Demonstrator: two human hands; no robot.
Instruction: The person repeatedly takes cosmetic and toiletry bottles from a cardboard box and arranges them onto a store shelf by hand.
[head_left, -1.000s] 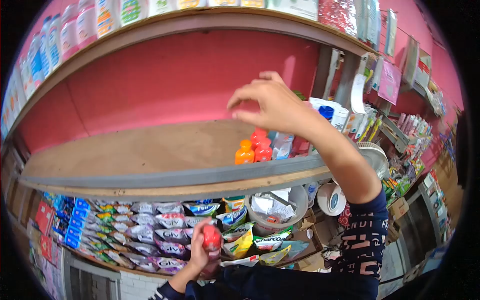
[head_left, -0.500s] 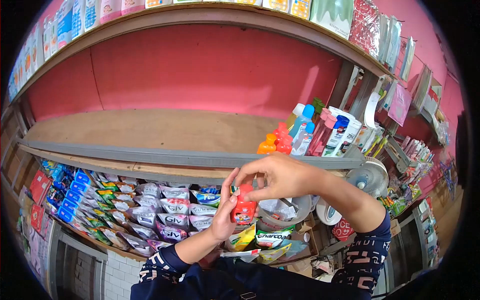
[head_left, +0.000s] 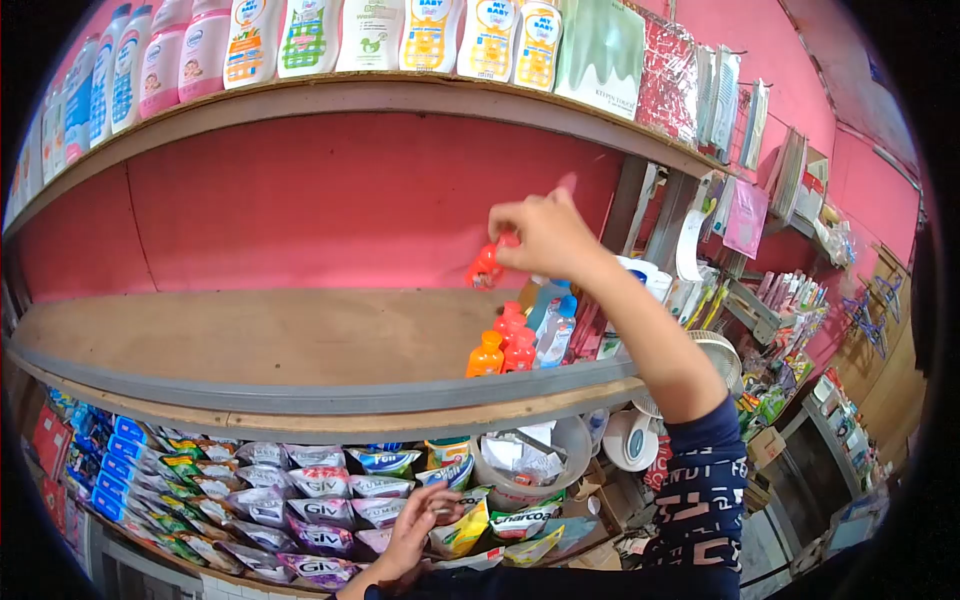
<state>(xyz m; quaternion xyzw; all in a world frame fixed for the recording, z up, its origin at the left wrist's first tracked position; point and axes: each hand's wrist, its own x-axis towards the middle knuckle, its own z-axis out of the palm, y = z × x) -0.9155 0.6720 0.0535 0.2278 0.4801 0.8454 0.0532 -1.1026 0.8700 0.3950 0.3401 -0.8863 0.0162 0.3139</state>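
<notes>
My right hand (head_left: 545, 240) is raised above the wooden shelf (head_left: 250, 335), closed around the upper part of a small red bottle (head_left: 485, 267), which hangs tilted from the fingers near the pink back wall. Below it on the shelf stand an orange bottle (head_left: 486, 356), more red bottles (head_left: 519, 351) and a clear bottle with a blue cap (head_left: 556, 333). My left hand (head_left: 412, 528) is low in front of the lower rack, its fingers loosely curled and apart, with nothing visible in them. It is nearest to the soap pouches (head_left: 462, 530).
Lotion bottles (head_left: 430, 38) line the upper shelf. Several rows of pouches (head_left: 320, 510) fill the lower rack. A tub of papers (head_left: 535, 465), a white scale (head_left: 632, 440) and a fan (head_left: 715, 360) are at the right. The grey metal shelf edge (head_left: 300, 400) runs across in front.
My right hand has lifted the red bottle out of the left hand and up over the shelf. My left hand has let go and lowered. The view has tilted upward.
</notes>
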